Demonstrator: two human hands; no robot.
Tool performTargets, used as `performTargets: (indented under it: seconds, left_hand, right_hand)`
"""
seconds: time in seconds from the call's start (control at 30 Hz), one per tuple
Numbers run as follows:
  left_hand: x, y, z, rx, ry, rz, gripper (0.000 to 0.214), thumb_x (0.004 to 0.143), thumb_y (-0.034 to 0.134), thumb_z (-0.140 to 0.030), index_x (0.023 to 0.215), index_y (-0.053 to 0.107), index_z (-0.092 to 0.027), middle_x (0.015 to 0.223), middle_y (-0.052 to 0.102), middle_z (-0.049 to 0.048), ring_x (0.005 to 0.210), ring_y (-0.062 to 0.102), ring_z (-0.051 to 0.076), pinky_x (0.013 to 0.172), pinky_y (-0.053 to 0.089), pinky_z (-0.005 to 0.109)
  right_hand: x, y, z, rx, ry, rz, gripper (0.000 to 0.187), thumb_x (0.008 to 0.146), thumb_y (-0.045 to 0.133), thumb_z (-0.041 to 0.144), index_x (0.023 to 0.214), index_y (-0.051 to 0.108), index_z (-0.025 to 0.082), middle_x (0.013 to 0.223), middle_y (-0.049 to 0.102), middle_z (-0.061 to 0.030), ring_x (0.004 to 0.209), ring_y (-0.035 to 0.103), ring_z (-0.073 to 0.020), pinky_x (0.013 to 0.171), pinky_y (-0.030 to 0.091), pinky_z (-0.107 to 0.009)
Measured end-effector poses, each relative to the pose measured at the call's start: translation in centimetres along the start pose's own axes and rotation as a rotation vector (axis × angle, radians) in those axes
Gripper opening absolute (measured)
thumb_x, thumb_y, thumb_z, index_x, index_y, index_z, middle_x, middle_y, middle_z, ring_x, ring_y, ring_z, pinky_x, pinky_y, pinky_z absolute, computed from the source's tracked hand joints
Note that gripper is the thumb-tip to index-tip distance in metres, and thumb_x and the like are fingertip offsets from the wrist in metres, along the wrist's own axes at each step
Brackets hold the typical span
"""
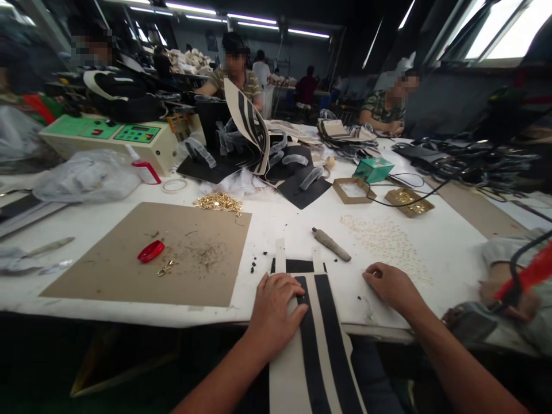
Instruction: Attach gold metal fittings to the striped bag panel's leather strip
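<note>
My left hand (280, 307) lies flat with its fingers stretched out on a cream panel with black stripes (319, 322), which overhangs the table's front edge. Two pale tabs stick out at the panel's far end, over a black strip. To the right, my right hand (392, 287) is closed at the table, thumb and forefinger pressed together; whatever the fingertips hold, if anything, is too small to make out. Just beyond it are many tiny pale gold pieces (383, 238) scattered on the white tabletop. A tapered, wrapped tool (331, 244) rests between the panel and these pieces.
On the left, a brown board (116, 247) bears a red ring-shaped item (150, 251) and gold clasps (165, 268). Behind are a gold hardware pile (219, 202), a cardboard box (409, 202) and a green box (373, 169) with cables. Co-workers sit around; one person's hand is at far right.
</note>
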State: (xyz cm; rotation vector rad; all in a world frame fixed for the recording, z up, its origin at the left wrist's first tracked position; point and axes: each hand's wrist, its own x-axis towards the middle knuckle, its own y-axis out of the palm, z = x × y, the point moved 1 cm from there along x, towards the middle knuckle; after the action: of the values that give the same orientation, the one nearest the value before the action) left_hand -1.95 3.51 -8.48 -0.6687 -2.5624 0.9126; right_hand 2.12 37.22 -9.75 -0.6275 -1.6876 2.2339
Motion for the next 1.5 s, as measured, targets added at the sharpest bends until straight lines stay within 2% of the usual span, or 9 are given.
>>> performTargets:
  seconds: [0.27, 0.43, 0.6, 0.67, 0.73, 0.8, 0.87, 1.0, 1.5]
  left_hand:
    - [-0.1, 0.0, 0.2, -0.024, -0.011, 0.015, 0.023, 0.081, 0.077, -0.021, 0.101, 0.069, -0.027, 0.117, 0.069, -0.0011, 0.126, 0.054, 0.023, 0.123, 0.018, 0.053]
    - [-0.3, 0.0, 0.2, -0.026, -0.009, 0.014, 0.022, 0.081, 0.077, -0.022, 0.1, 0.069, -0.028, 0.116, 0.069, -0.0022, 0.125, 0.053, 0.023, 0.123, 0.018, 0.053]
    - [-0.5, 0.1, 0.2, -0.031, -0.002, -0.006, 0.021, 0.082, 0.076, -0.023, 0.1, 0.069, -0.029, 0.116, 0.069, -0.0026, 0.124, 0.054, 0.023, 0.123, 0.018, 0.053]
    - [-0.5, 0.2, 0.2, -0.034, -0.007, -0.003, 0.021, 0.081, 0.077, -0.023, 0.1, 0.069, -0.028, 0.115, 0.069, -0.0025, 0.124, 0.054, 0.023, 0.123, 0.018, 0.053]
    - [-0.4, 0.2, 0.2, -0.039, -0.01, 0.004, 0.022, 0.081, 0.077, -0.023, 0.1, 0.069, -0.028, 0.115, 0.069, -0.0022, 0.125, 0.054, 0.024, 0.124, 0.017, 0.054]
    - [-0.4, 0.1, 0.2, -0.041, -0.006, 0.005, 0.023, 0.081, 0.078, -0.023, 0.101, 0.068, -0.028, 0.116, 0.069, -0.0016, 0.126, 0.054, 0.024, 0.124, 0.016, 0.054]
    - [-0.4, 0.1, 0.2, -0.036, -0.003, 0.005, 0.023, 0.082, 0.077, -0.025, 0.103, 0.068, -0.028, 0.118, 0.068, -0.001, 0.126, 0.053, 0.024, 0.124, 0.017, 0.053]
    - [-0.5, 0.1, 0.2, -0.021, -0.002, 0.01, 0.019, 0.085, 0.075, -0.026, 0.102, 0.066, -0.026, 0.117, 0.068, 0.0003, 0.126, 0.053, 0.024, 0.123, 0.019, 0.053]
    - [-0.5, 0.2, 0.3, -0.016, -0.013, 0.024, 0.024, 0.085, 0.074, -0.028, 0.107, 0.063, -0.027, 0.119, 0.066, -0.0004, 0.128, 0.051, 0.023, 0.125, 0.017, 0.053]
  right_hand:
    - [0.1, -0.9, 0.6, -0.178, -0.079, 0.053, 0.025, 0.094, 0.055, 0.04, 0.096, 0.076, 0.027, 0.1, 0.075, -0.0046, 0.091, 0.067, -0.0244, 0.068, 0.04, -0.034]
    - [0.0, -1.1, 1.7, -0.364, -0.151, 0.043, 0.028, 0.097, 0.048, 0.036, 0.085, 0.07, 0.023, 0.096, 0.073, -0.0088, 0.087, 0.066, -0.0278, 0.062, 0.032, -0.034]
    - [-0.4, -1.2, 1.9, -0.44, -0.244, 0.016, 0.028, 0.098, 0.044, 0.03, 0.086, 0.067, 0.021, 0.096, 0.071, -0.011, 0.087, 0.067, -0.0275, 0.067, 0.038, -0.034]
    - [-1.6, -1.3, 3.2, -0.293, -0.3, 0.005, 0.026, 0.099, 0.044, 0.033, 0.095, 0.067, 0.023, 0.101, 0.072, -0.0087, 0.092, 0.067, -0.0261, 0.073, 0.042, -0.034]
    - [-3.5, -1.4, 5.6, 0.073, -0.346, 0.03, 0.025, 0.098, 0.048, 0.04, 0.1, 0.067, 0.024, 0.095, 0.072, -0.0053, 0.086, 0.067, -0.0232, 0.077, 0.045, -0.033]
    - [-5.4, -1.0, 8.7, 0.376, -0.365, 0.181, 0.027, 0.1, 0.048, 0.045, 0.094, 0.066, 0.025, 0.081, 0.068, -0.0006, 0.078, 0.065, -0.0209, 0.075, 0.046, -0.031]
    - [-6.9, -0.5, 11.7, 0.504, -0.447, 0.289, 0.026, 0.1, 0.049, 0.043, 0.089, 0.065, 0.025, 0.08, 0.066, 0.001, 0.078, 0.062, -0.0198, 0.074, 0.045, -0.031]
    - [-7.6, 0.9, 14.5, 0.516, -0.529, 0.3, 0.02, 0.099, 0.053, 0.034, 0.087, 0.064, 0.024, 0.09, 0.065, 0.0003, 0.087, 0.061, -0.0192, 0.082, 0.044, -0.033]
    - [-6.9, 2.1, 14.4, 0.385, -0.483, 0.241, 0.014, 0.093, 0.059, 0.031, 0.087, 0.07, 0.025, 0.088, 0.067, -0.0002, 0.085, 0.062, -0.0203, 0.08, 0.044, -0.034]
